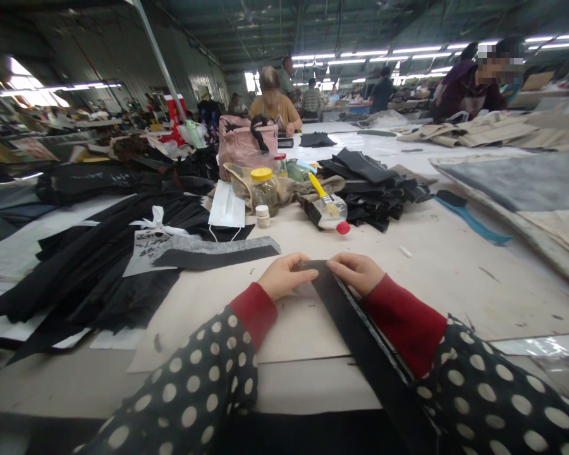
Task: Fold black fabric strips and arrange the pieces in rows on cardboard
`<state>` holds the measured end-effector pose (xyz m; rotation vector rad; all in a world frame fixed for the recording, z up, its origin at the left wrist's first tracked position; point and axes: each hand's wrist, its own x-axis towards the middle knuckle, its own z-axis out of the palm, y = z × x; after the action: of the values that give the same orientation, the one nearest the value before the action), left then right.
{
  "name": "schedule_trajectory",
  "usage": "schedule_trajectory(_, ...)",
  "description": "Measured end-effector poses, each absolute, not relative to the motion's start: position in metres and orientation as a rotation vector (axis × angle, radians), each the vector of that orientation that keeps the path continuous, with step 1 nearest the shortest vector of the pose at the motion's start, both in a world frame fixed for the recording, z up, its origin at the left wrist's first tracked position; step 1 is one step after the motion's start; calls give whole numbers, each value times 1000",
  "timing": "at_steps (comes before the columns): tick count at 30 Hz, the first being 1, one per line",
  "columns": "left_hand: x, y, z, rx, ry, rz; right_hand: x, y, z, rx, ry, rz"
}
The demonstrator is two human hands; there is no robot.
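Note:
A long black strip of material (355,328) runs from between my two hands down toward my right forearm, with a pale line along its right edge. My left hand (287,275) pinches its far left corner, thumb on top. My right hand (356,272) grips the far right corner between thumb and fingers. The far end is held up off the table, and its lower end passes out of view beside my right sleeve. To the left of my hands lie a black strip (218,256) and a grey fuzzy strip (260,242).
Black cut pieces (90,265) are heaped at left. Beyond my hands are a face mask (227,205), a yellow-lidded jar (264,193), a small white bottle (262,217), a yellow-handled brush (323,193) and a pink bag (246,142). Co-workers (271,101) sit farther back.

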<state>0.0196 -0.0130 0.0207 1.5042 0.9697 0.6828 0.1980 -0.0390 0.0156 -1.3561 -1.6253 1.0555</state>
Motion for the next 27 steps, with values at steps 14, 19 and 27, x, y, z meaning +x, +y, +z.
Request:
schedule_trajectory(14, 23, -13, 18, 1302, 924, 800, 199, -38, 14, -1074, -1512, 1440)
schedule_trajectory(19, 22, -15, 26, 934, 786, 779, 192, -44, 15, -986, -1909, 938)
schedule_trajectory(27, 22, -17, 26, 1002, 689, 776, 194, -39, 7, -1104, -1712, 1002)
